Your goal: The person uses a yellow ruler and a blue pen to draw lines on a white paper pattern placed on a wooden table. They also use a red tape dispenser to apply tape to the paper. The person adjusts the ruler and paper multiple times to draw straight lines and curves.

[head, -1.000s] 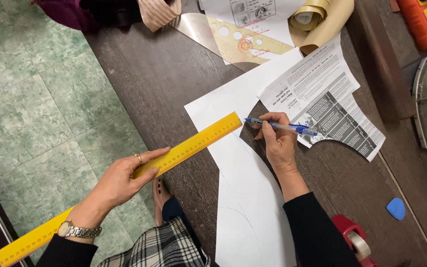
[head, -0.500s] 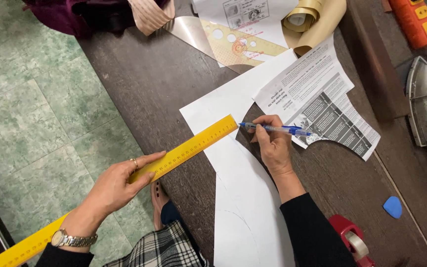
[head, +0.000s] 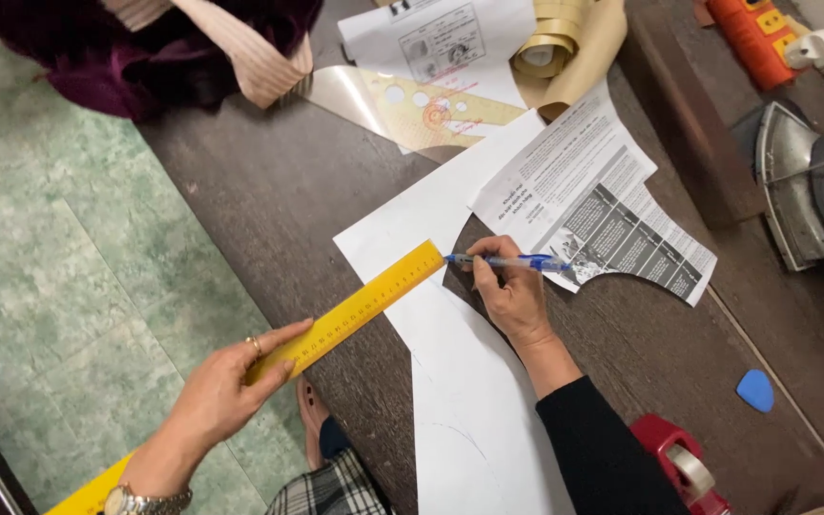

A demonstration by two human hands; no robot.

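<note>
Left hand: the left hand (head: 226, 391) is closed on a long yellow ruler (head: 336, 319), fingers curled over its top and thumb beneath; it hovers past the bench's near-left edge, above the green floor (head: 59, 248); a ring and a wristwatch (head: 140, 501) show on it.
Ruler: it runs slantwise from the lower left up onto the bench (head: 269, 191); its far tip lies over the white paper (head: 460, 381), just beside the pen's point.
Right hand: the right hand (head: 512, 291) is pinched on a blue pen (head: 507, 260), held nearly level, its point toward the ruler tip; the hand rests at the curved cut edge of the white paper, mid-bench.
White paper: a large cut sheet, stretching from mid-bench to the near edge; faint pencil curves near its lower end.
Printed sheet: a curved-cut printed sheet (head: 603, 215) lies just past the right hand, overlapping the white paper.
Far edge: dark purple fabric (head: 145, 48), a clear curve template (head: 412, 110), tan rolled paper (head: 565, 38).
Right side: an iron (head: 803, 191); a blue chalk piece (head: 755, 389); a red tape dispenser (head: 684, 463) holding a tape roll at the near edge.
</note>
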